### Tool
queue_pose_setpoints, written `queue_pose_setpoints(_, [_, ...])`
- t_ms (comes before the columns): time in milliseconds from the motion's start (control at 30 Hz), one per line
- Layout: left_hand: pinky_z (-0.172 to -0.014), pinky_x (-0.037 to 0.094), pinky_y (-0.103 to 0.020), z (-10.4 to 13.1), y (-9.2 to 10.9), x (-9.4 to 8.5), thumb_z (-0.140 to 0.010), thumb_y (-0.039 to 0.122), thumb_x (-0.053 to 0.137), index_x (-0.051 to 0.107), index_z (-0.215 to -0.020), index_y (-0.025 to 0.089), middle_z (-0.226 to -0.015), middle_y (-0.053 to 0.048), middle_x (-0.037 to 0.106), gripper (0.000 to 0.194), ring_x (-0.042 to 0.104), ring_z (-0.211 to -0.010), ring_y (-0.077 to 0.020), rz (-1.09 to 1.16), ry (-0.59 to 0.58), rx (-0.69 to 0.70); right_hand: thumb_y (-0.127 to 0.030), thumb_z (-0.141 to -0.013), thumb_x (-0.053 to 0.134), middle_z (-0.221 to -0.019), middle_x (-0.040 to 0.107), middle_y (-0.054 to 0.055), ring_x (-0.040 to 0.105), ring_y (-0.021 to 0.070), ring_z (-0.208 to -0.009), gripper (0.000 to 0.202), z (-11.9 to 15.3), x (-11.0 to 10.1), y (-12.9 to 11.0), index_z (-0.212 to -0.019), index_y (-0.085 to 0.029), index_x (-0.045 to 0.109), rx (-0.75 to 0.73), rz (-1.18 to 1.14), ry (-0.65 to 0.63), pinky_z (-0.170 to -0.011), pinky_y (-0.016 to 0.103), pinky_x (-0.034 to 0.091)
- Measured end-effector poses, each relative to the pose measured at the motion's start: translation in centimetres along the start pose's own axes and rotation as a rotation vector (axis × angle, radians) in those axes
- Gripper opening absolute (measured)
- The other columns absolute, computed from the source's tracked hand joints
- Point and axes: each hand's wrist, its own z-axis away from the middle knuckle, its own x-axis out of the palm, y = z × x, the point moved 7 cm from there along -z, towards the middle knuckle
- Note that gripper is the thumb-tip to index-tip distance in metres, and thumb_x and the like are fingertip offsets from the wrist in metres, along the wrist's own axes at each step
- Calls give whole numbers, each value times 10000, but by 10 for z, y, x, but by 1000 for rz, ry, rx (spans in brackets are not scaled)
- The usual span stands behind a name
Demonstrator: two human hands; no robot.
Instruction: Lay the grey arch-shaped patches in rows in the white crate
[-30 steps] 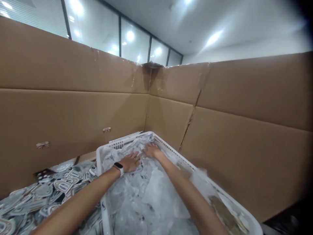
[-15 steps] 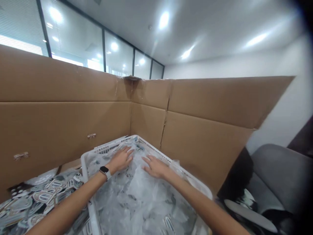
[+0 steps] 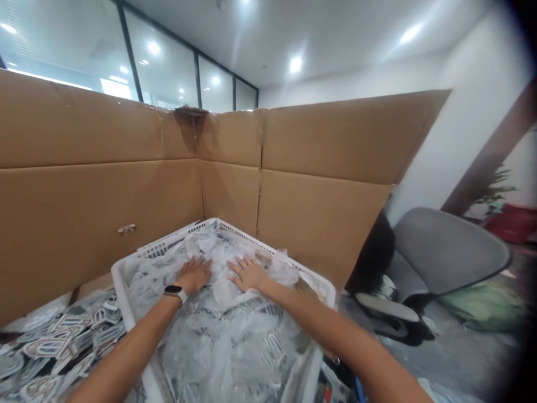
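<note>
A white plastic basket [image 3: 126, 296] is heaped with clear plastic bags [image 3: 226, 341], and small printed pieces show faintly through them. My left hand [image 3: 195, 275], with a watch [image 3: 175, 291] at the wrist, lies palm down on the bags left of the basket's middle, fingers spread. To its right, my right hand [image 3: 247, 273] rests on the bags too, its fingers stretched out and apart. Neither hand grips anything that I can see.
Tall cardboard panels [image 3: 327, 140] stand behind the basket and meet in a corner. Many bagged printed pieces [image 3: 59, 347] lie in a pile at the left. A grey chair [image 3: 448, 246] and a green bag [image 3: 482, 305] are at the right.
The view has turned right and tilted a little. Both hands now press flatter on the bags, and the right one has come slightly lower among them.
</note>
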Motion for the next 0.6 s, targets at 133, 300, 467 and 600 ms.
queue_pose_setpoints(133, [-1220,365,-632,5,16,-15,-1031,313,424,557,-1560,167,-1636,-216,518,565,417,-1551,-453,-20,85,43,-515,-1164,309,-1697,436,103,399,319,-1565,570,7,-52,-8,-1666,-284,448,2,-29,102,-1290,542,308])
queue_pose_setpoints(300, [-1260,343,-623,17,43,-57,-1100,436,302,507,-1595,167,-1686,-187,457,600,333,-1604,-420,17,276,147,-526,-1176,227,-1686,462,37,387,220,-1568,574,85,-129,-15,-1702,-338,360,-69,-145,442,-1299,445,312])
queue_pose_setpoints(467, [-1286,362,-512,56,102,-64,-1093,537,389,497,-1611,260,-1724,-98,427,598,297,-1635,-346,39,300,424,-455,-1085,541,-1739,345,137,322,362,-1609,637,152,-77,16,-1673,-229,445,116,-45,38,-1313,539,258])
queue_pose_setpoints(600, [-1170,482,-524,95,151,-49,-1077,519,468,463,-1629,288,-1709,-121,446,598,396,-1583,-389,-35,243,624,-458,-1037,600,-1692,418,162,466,337,-1536,685,163,-37,33,-1657,-197,468,239,-27,-235,-1253,464,389])
